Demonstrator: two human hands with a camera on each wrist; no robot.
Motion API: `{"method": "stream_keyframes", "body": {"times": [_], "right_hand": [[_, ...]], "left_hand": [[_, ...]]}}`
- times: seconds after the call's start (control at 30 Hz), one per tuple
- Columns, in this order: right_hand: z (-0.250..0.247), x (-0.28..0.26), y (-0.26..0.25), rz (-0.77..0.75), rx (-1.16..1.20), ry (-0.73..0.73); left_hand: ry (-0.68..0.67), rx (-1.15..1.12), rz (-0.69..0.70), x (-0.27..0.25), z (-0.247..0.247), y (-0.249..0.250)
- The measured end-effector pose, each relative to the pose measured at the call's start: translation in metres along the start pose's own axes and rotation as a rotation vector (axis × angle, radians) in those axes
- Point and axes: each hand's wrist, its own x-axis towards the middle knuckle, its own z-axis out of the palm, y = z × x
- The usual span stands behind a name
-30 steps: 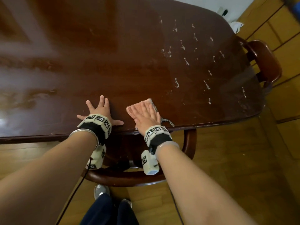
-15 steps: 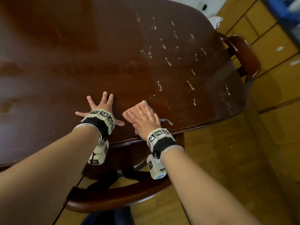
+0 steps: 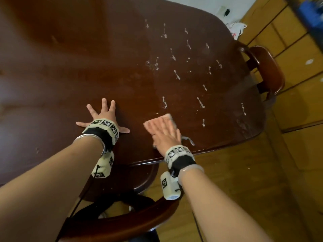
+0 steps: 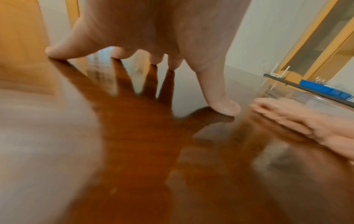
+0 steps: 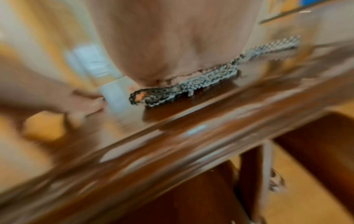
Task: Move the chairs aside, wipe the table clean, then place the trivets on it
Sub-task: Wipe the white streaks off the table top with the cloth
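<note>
- Here, the left hand (image 3: 103, 117) lay flat on the dark wooden table (image 3: 73, 70), near its front edge, with fingers straight and spread wide apart; the thumb pointed toward the right hand.
- In the left wrist view the fingertips (image 4: 226, 106) touched the glossy tabletop (image 4: 134, 151) and their reflection showed beneath them.
- The right hand (image 3: 165, 132) pressed flat on a pink cloth (image 3: 167, 117), fingers straight and close together, holding it down against the table rather than gripping it.
- The cloth sat just beside the left hand, close to the table's front edge; a grey woven trim (image 3: 188, 140) stuck out from under the palm on the right.
- The right wrist view was blurred, but the same grey trim (image 5: 191, 84) showed lying on the wood under the heel of the hand (image 5: 172, 37).
- White streaks and specks (image 3: 176, 74) were scattered over the right half of the table, beyond the cloth.
- One wooden chair (image 3: 265, 70) stood tucked against the table's right end.
- Another chair (image 3: 122, 222) sat below the front edge, partly under the table, between the two forearms.
- No trivets appeared in any view.
</note>
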Motion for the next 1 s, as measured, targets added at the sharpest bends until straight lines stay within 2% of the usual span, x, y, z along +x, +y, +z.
{"method": "stream_keyframes", "body": {"times": [0.1,0.2,0.27,0.33,0.4,0.47,0.5,0.57,0.67,0.73,0.83,0.93,1.0], "right_hand": [[-0.022,0.017,0.03,0.171,0.077,0.026],[-0.051,0.058,0.019,0.241,0.158,0.07],[-0.066,0.085,0.002,0.202,0.155,0.069],[-0.069,0.096,-0.012,0.086,0.097,0.046],[-0.062,0.088,-0.015,-0.063,0.009,0.009],[-0.053,0.076,0.001,-0.149,-0.078,0.019],[-0.053,0.075,0.014,-0.138,-0.09,0.024],[-0.064,0.083,0.034,-0.013,-0.011,0.021],[-0.084,0.108,0.021,0.136,0.061,0.019],[-0.083,0.119,-0.011,0.087,0.031,-0.028],[-0.065,0.104,-0.046,-0.137,-0.105,-0.06],[-0.052,0.076,-0.021,-0.232,-0.146,-0.04],[-0.06,0.071,0.011,-0.186,-0.152,-0.022]], "left_hand": [[0.01,0.004,0.006,0.008,-0.01,0.009],[0.018,0.019,0.023,0.017,-0.019,0.016],[0.019,0.042,0.025,0.023,-0.023,0.018],[0.014,0.054,0.015,0.029,-0.028,0.022],[0.007,0.047,0.006,0.033,-0.033,0.026],[0.003,0.048,0.003,0.037,-0.037,0.03],[-0.001,0.048,0.001,0.039,-0.038,0.031],[-0.003,0.052,-0.003,0.039,-0.037,0.031],[-0.006,0.058,-0.01,0.041,-0.037,0.03],[-0.018,0.051,-0.014,0.042,-0.038,0.031],[-0.025,0.048,-0.015,0.042,-0.039,0.031],[-0.023,0.049,0.0,0.039,-0.04,0.03],[-0.012,0.049,0.023,0.036,-0.038,0.025]]}}
